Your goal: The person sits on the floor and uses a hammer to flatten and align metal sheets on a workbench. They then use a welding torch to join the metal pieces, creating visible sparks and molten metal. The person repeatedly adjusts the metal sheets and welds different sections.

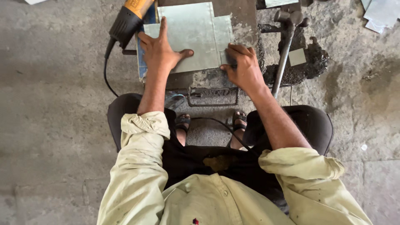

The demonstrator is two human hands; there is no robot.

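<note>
Fingers (163,26) of the left hand (160,52) lie spread and flat on a grey metal sheet (193,31), the thumb stretched out to the side along the sheet's near edge; the right hand (246,68) is curled at the sheet's near right corner, its fingers bent and pressed together over a small dark object (230,62) (what it is cannot be made out, since the knuckles hide most of it); the sheet itself is a cross-like cut piece with notched corners, lying flat on a low, grimy work block (233,16) on the concrete floor (50,104), straight ahead of the person's knees; just beside the left hand, touching the sheet's far left edge, rests a power tool with a yellow and black body (127,18), its black cord (106,75) looping down across the floor; to the right of the right hand a hammer (285,39) stands tilted, head up, beside a dark lump of metal scrap; a small pale square offcut (296,57) lies on that scrap; more pale sheet pieces (379,14) sit at the top right corner, well apart from both hands; below the block, two sandalled feet (183,123) rest on the floor between the person's dark trousers, and both sleeves (143,125) of a pale yellowish shirt are rolled up above the forearms.
</note>
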